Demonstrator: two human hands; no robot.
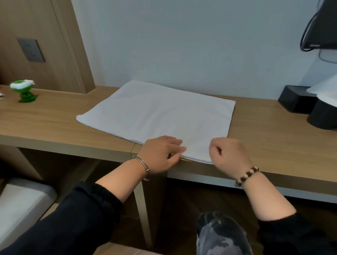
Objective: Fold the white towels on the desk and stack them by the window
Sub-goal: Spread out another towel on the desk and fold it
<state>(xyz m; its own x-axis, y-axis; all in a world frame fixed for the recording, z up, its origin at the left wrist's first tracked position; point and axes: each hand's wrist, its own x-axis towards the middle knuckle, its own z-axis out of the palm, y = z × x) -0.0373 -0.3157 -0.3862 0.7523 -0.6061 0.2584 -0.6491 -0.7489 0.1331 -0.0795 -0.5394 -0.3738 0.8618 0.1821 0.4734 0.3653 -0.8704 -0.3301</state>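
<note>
A white towel (160, 115) lies flat on the wooden desk (47, 121), folded into a broad rectangle with layered edges at its near side. My left hand (160, 154) is at the towel's near edge by the desk's front, thumb under the edge and fingers on top, pinching it. My right hand (228, 156) sits at the near right corner of the towel with its fingers curled; whether it holds the cloth cannot be seen. No window is in view.
A green and white toy (24, 90) stands at the desk's far left. Black containers (328, 114) and a black box (294, 98) with white cloth stand at the far right. A black screen (333, 24) with cables hangs at the upper right. A white cushion (13, 212) sits low on the left.
</note>
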